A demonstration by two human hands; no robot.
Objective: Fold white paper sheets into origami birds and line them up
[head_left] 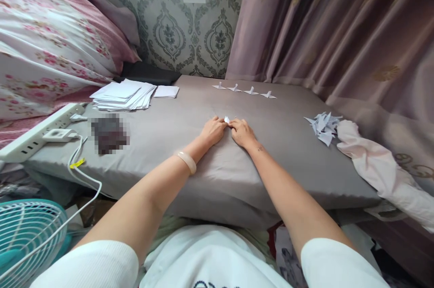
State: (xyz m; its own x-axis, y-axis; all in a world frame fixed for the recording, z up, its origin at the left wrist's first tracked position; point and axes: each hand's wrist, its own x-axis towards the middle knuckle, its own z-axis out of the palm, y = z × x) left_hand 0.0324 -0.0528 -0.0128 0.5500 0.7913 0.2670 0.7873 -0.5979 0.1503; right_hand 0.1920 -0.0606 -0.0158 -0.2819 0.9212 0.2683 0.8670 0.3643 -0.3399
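Between my two hands, a small piece of folded white paper (227,120) pokes up near the middle of the grey cloth-covered table (176,139). My left hand (214,130) rests on the cloth with its fingers closed on the paper's left side. From the right, my right hand (242,132) grips the same paper with bent fingers. The fingertips hide its lower part. Beyond the hands stands a row of several folded paper cranes (251,91). A heap of folded white paper pieces (324,127) lies at the right.
Stacked white paper sheets (124,96) lie at the back left, with a smaller paper pile (166,92) beside them. A blurred dark object (109,133) sits in front. A white power strip (44,129) with cables runs along the left edge. A teal fan (30,238) stands below; curtains (305,30) hang right.
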